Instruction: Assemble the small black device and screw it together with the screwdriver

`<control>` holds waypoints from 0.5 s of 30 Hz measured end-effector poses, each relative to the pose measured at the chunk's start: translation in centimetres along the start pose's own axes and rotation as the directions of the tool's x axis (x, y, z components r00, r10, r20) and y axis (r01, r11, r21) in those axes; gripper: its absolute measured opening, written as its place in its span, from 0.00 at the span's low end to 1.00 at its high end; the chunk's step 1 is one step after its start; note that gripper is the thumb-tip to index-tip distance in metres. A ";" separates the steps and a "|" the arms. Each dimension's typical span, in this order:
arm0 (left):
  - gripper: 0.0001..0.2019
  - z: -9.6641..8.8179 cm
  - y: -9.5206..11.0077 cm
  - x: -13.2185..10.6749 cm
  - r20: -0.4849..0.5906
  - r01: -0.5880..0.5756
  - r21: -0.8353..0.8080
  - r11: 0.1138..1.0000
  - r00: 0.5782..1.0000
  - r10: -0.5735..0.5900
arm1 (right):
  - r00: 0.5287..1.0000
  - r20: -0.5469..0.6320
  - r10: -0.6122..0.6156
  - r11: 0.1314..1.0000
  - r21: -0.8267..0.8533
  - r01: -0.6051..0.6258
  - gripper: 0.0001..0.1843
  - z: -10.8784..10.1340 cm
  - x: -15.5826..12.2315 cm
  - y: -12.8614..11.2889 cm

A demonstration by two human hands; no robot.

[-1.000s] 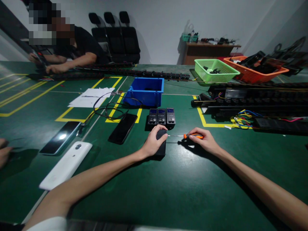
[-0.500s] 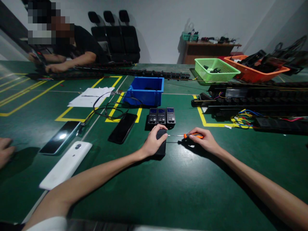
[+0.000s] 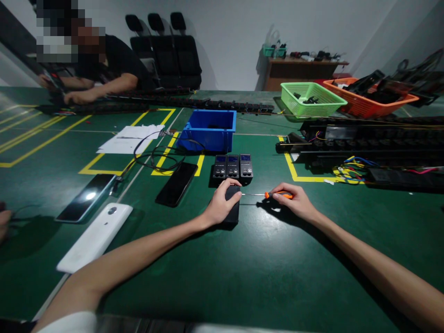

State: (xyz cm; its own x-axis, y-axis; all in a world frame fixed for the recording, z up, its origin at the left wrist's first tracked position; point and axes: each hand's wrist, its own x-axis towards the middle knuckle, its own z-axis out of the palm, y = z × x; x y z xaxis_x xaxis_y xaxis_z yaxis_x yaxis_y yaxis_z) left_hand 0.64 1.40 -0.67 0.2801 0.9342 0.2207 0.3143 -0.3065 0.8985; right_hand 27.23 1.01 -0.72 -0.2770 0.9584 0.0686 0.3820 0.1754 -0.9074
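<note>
My left hand [image 3: 224,202] is wrapped over a small black box [image 3: 233,216] on the green table, thumb on top and fingers round its far end. In my right hand [image 3: 294,200] is a screwdriver [image 3: 285,194] with an orange and black handle. Its thin metal shaft points left, and the tip meets the box's right side beside my left thumb; the exact contact spot is too small to make out. Just beyond the box stand three small black devices [image 3: 232,167] with blue screens, side by side. A dark phone [image 3: 177,184] lies to the left of my left hand.
A blue bin [image 3: 208,141] stands behind the devices. Further left are a lit phone [image 3: 86,198], a white power bank-like slab [image 3: 95,238], cables and papers [image 3: 130,138]. Black rails with wires [image 3: 364,143] and green and orange baskets [image 3: 312,104] are at right. A co-worker [image 3: 104,74] sits across.
My hands, the box and the screwdriver look almost unmoved. At the far left edge, another person's hand has drawn back toward the frame's border.
</note>
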 end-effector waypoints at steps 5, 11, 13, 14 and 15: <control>0.10 0.0 0.0 0.0 0.003 0.008 -0.003 1.000 1.000 -0.008 | 1.000 0.002 -0.005 1.000 0.007 0.005 0.14 0.0 0.0 0.2; 0.10 0.0 0.0 0.0 -0.001 0.008 -0.004 1.000 1.000 -0.008 | 1.000 0.006 -0.001 1.000 0.000 0.001 0.14 0.0 0.0 0.2; 0.10 0.0 0.0 0.0 0.000 0.010 -0.003 1.000 1.000 -0.010 | 1.000 0.006 -0.002 1.000 -0.004 0.002 0.14 0.0 0.0 0.1; 0.10 0.0 0.0 0.0 0.000 0.012 -0.001 1.000 1.000 -0.012 | 1.000 0.006 -0.003 1.000 -0.004 0.003 0.14 0.0 0.0 0.1; 0.10 0.0 0.0 0.0 0.000 0.014 0.001 1.000 1.000 -0.014 | 1.000 0.008 -0.004 1.000 -0.003 0.004 0.14 0.0 0.0 0.1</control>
State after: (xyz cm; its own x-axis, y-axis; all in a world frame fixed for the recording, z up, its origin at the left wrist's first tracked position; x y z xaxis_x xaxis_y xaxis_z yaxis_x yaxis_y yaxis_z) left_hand 0.67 1.37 -0.68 0.2758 0.9385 0.2079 0.3188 -0.2933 0.9013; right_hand 27.29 1.07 -0.80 -0.2857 0.9558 0.0688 0.3833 0.1797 -0.9060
